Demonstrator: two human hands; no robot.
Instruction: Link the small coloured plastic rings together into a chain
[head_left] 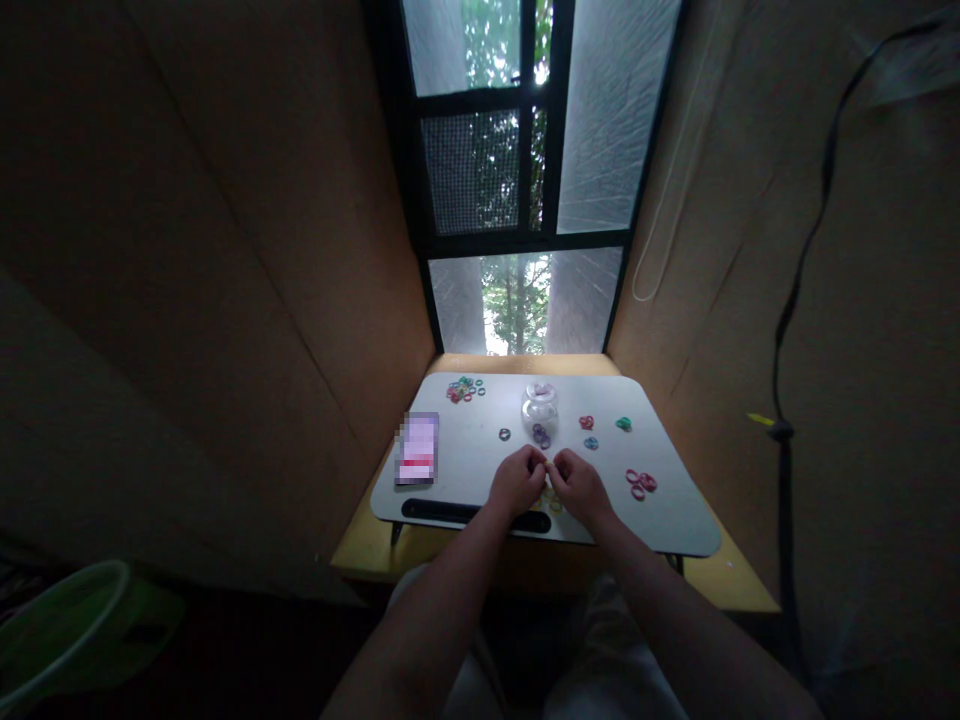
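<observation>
My left hand [519,480] and my right hand [579,484] meet over the front of a white lap table, fingers closed in a pinch. A small yellow hair tie [549,462] shows faintly between the fingertips, mostly covered. Under and between the hands lie several yellow hair ties [555,505]. Just beyond them are purple hair ties [541,435], in front of a clear round jar [540,405]. Black [505,434], blue [591,443], red [586,422], green [624,424] and pink hair ties [640,483] lie in separate groups.
A mixed pile of coloured hair ties [463,389] lies at the table's back left. A phone [418,448] with a lit screen rests at the left. A black slotted strip [442,511] runs along the front edge. A window [525,200] stands behind; a green basket [82,630] is at lower left.
</observation>
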